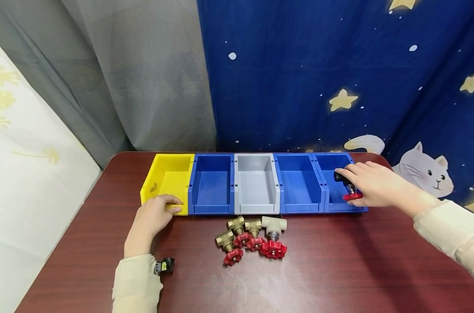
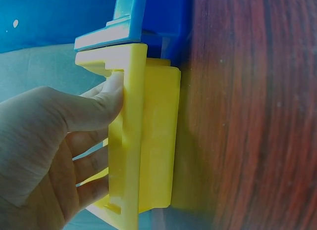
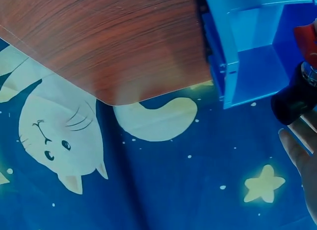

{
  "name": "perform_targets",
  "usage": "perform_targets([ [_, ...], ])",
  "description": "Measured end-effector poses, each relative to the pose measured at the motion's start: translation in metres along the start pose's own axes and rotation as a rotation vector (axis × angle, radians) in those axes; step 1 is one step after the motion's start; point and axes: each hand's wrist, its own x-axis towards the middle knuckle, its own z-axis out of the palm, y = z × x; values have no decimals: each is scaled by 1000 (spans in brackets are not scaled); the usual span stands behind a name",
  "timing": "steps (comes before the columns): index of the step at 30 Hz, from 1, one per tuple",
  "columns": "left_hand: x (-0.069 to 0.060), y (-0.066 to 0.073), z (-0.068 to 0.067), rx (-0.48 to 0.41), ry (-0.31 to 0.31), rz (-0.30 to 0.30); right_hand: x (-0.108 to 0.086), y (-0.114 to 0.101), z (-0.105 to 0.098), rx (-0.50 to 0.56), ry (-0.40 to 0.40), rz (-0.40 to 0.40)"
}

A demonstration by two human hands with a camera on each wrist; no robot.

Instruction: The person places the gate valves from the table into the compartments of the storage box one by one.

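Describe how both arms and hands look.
The left sleeve and right sleeve are cream, the right with faint grey markings. A small black device with a yellow-green patch sits beside the left sleeve. The left hand and right hand wear no gloves.

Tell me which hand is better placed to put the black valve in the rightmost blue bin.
The right hand, most likely: it holds the black valve over the rightmost blue bin. The left hand grips the front of the yellow bin, at the opposite end.

Five bins (image 1: 257, 209) stand in a row on the tabletop (image 1: 330, 269), curtain (image 1: 283, 87) behind, four valves (image 1: 255, 244) lying in front.
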Motion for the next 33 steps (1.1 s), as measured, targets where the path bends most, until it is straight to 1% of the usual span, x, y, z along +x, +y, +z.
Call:
perform_targets([
  [3, 0, -1, 0, 1, 1, 1, 4, 4, 5, 3, -16, 13],
  [9, 0, -1, 0, 0, 6, 0, 15, 8, 12, 25, -77, 59],
  [15, 0, -2, 1, -8, 2, 1, 22, 13, 20, 23, -86, 85],
  [21, 0, -2, 2, -6, 0, -4, 27, 17, 33, 43, -121, 117],
  [29, 0, -2, 1, -10, -12, -7, 34, 14, 49, 69, -181, 129],
  [33, 1, -2, 0, -5, -15, -12, 38, 12, 55, 82, -195, 126],
])
